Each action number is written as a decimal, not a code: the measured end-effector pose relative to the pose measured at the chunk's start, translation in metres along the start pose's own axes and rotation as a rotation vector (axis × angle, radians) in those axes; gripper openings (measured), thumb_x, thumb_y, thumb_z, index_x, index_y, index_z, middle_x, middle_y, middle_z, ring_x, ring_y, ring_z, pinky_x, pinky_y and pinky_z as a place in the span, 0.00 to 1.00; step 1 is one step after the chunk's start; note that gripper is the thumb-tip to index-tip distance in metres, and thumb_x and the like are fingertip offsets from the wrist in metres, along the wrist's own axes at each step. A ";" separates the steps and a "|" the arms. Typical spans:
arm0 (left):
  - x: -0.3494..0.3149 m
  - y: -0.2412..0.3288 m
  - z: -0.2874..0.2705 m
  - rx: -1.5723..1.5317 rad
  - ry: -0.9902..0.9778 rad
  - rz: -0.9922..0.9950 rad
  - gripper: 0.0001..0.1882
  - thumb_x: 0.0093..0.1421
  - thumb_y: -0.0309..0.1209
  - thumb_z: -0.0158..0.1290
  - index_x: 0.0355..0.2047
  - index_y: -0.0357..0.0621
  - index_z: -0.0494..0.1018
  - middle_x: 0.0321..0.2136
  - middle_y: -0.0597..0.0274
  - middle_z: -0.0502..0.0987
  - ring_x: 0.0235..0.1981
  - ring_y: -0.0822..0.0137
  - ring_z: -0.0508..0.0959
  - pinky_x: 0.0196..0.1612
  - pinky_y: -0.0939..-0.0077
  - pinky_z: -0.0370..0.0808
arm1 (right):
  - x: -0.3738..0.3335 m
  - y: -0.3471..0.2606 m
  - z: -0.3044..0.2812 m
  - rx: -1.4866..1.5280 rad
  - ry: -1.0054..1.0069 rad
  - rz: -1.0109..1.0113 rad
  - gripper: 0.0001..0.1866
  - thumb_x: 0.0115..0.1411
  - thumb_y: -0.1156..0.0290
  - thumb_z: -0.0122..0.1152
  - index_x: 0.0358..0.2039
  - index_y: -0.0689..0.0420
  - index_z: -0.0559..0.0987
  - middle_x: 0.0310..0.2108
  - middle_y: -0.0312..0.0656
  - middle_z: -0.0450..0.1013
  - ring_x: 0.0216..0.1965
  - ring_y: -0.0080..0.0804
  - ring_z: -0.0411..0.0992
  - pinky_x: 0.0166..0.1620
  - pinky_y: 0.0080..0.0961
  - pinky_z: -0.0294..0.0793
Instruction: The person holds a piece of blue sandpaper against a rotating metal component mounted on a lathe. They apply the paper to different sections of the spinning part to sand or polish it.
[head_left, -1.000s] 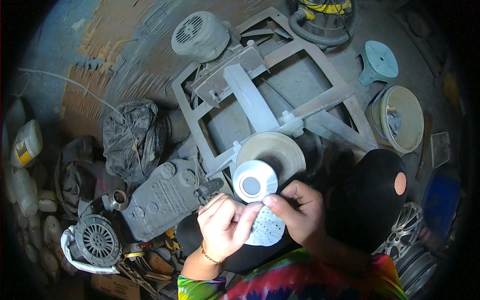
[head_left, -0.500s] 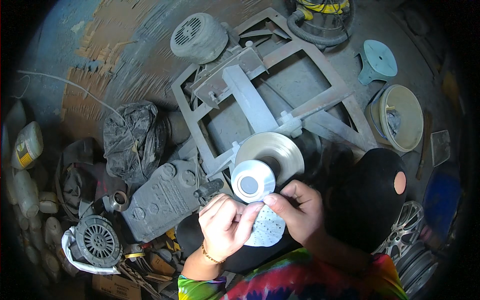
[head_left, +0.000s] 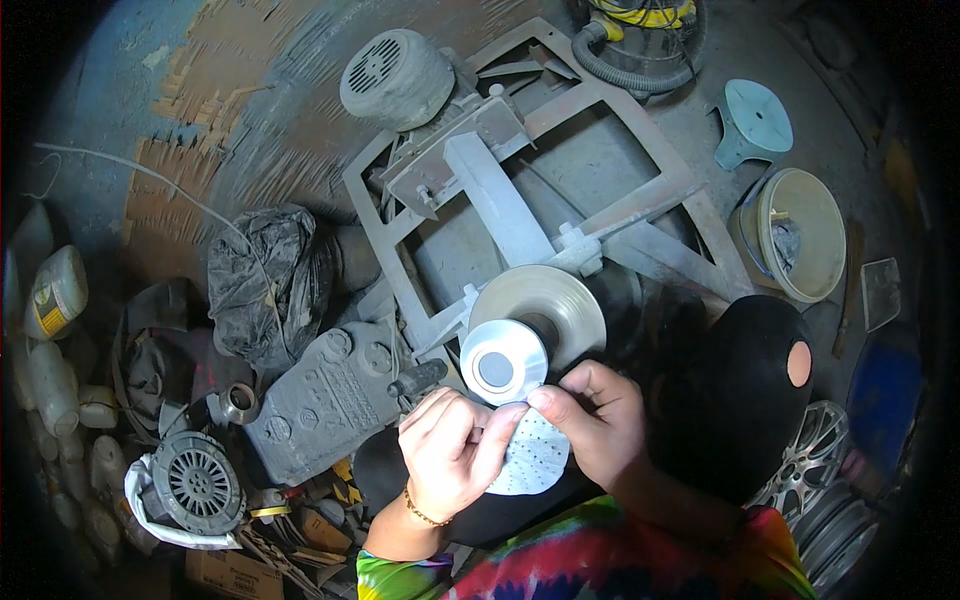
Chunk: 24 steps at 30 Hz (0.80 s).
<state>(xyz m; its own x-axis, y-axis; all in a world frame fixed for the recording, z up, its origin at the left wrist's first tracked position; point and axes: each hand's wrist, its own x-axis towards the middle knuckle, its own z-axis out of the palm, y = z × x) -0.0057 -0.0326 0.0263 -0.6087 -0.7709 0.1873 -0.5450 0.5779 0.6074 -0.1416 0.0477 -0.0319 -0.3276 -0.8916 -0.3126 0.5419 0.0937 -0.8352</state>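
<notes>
- Little has been changed over the last second: the surroundings are slightly shifted in the frame, while nearly the same pose is kept by both hands.
- The speckled disc [head_left: 532, 460], white with dark dots, is held below the meeting fingertips, above the dark-clothed lap.
- By the left hand [head_left: 448, 442], its upper edge is pinched between thumb and curled fingers; the grip is closed, with no gap visible.
- By the right hand [head_left: 597, 420], the same edge is pinched with the thumb foremost; the fingers behind are partly hidden.
- Just beyond the thumbs, a round white-rimmed piece [head_left: 520, 346] is seen in front of the metal wheel [head_left: 585, 312]; whether it is touched cannot be told.
- The wheel is carried near the pale metal frame [head_left: 642, 205].
- From the unchanged hold, a steady, careful stage of handling is judged to be in hand.
</notes>
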 end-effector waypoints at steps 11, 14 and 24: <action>-0.001 0.001 0.000 0.022 0.001 -0.002 0.18 0.48 0.25 0.70 0.17 0.44 0.68 0.12 0.65 0.66 0.13 0.67 0.66 0.19 0.74 0.63 | -0.001 0.006 -0.002 -0.012 0.012 0.008 0.11 0.61 0.71 0.68 0.26 0.61 0.76 0.21 0.33 0.74 0.26 0.12 0.67 0.29 0.17 0.68; -0.001 0.001 -0.001 0.030 0.001 -0.001 0.18 0.48 0.24 0.70 0.16 0.44 0.68 0.12 0.65 0.66 0.13 0.67 0.66 0.19 0.74 0.63 | 0.000 0.005 -0.001 -0.021 0.009 -0.003 0.11 0.61 0.71 0.68 0.25 0.61 0.76 0.21 0.33 0.74 0.26 0.12 0.67 0.29 0.17 0.68; -0.003 -0.001 -0.002 -0.010 0.022 -0.053 0.18 0.50 0.24 0.69 0.16 0.43 0.67 0.12 0.65 0.65 0.12 0.67 0.65 0.19 0.74 0.62 | 0.000 0.004 0.005 -0.040 0.014 -0.061 0.13 0.59 0.72 0.70 0.23 0.60 0.74 0.20 0.31 0.72 0.25 0.11 0.66 0.27 0.17 0.66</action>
<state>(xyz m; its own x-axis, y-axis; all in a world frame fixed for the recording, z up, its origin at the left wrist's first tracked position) -0.0020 -0.0316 0.0267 -0.5664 -0.8061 0.1714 -0.5704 0.5336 0.6244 -0.1355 0.0464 -0.0331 -0.3700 -0.8901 -0.2661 0.4892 0.0569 -0.8703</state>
